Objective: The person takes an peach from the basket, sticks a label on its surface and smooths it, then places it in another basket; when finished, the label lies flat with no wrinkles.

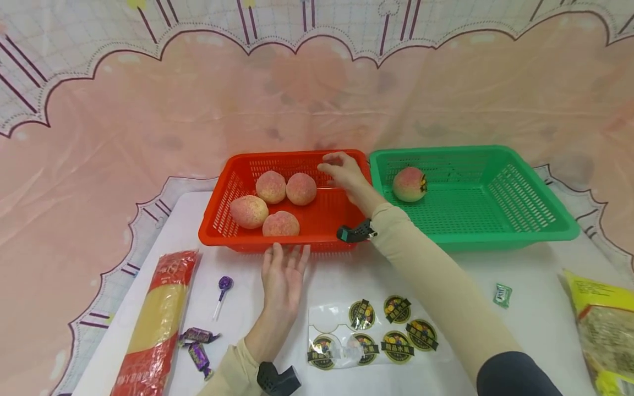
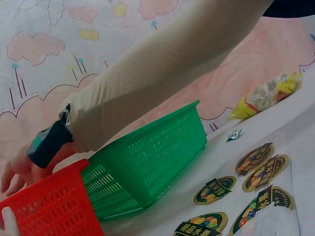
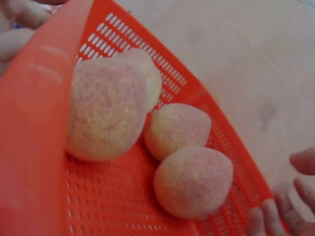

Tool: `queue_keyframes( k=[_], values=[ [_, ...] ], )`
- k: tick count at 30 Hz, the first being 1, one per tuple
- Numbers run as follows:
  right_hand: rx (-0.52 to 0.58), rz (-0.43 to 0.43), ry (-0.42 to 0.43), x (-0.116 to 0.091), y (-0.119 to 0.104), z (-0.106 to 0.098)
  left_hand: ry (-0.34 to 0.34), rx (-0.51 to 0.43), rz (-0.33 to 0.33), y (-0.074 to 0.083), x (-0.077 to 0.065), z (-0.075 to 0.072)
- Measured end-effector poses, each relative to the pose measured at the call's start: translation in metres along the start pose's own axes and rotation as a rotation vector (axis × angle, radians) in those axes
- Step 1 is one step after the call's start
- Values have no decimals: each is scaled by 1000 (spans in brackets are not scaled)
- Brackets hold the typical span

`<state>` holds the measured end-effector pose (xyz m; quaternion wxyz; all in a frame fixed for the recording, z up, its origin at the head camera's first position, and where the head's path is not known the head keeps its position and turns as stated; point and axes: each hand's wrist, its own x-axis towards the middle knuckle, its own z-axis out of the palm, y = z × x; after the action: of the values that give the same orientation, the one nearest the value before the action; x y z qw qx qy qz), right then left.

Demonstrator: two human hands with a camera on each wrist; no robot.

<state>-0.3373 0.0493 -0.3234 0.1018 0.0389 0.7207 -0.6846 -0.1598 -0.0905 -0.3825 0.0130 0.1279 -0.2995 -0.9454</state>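
Observation:
In the head view a red basket (image 1: 342,214) holds several pink-and-yellow peaches (image 1: 281,224). My left hand (image 1: 282,283) is at its front wall, palm up, with the fingers extended up to the rim. Over the right back part of the same basket is my right hand (image 1: 346,173), fingers spread and slightly bent, nothing between them. The right wrist view has its fingertips (image 3: 270,216) close to the basket's far rim, apart from the peaches. To the right, a green basket (image 1: 475,239) contains one pomegranate (image 1: 408,184) with a dark crown.
Round fruit stickers (image 1: 397,346) on a clear sheet lie in front. At left are a red-and-yellow noodle packet (image 1: 156,324), a purple lollipop (image 1: 225,283) and purple wrapped candies (image 1: 199,357). A green candy (image 1: 502,295) and a yellow bag (image 1: 606,330) lie at right.

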Motion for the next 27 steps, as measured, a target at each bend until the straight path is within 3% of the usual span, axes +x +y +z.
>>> queue_keyframes(
  k=[8, 14, 21, 27],
  values=[
    [-14, 164, -40, 13, 12, 15, -2, 7, 10, -2, 0, -2],
    [-87, 280, -87, 19, 10, 18, 2, 15, 32, 4, 2, -3],
    [-97, 267, -86, 22, 0, 17, 16, 11, 10, 3, 2, -4],
    [-109, 298, -119, 29, 4, 22, 2, 16, 2, 1, 2, -4]
  ],
)
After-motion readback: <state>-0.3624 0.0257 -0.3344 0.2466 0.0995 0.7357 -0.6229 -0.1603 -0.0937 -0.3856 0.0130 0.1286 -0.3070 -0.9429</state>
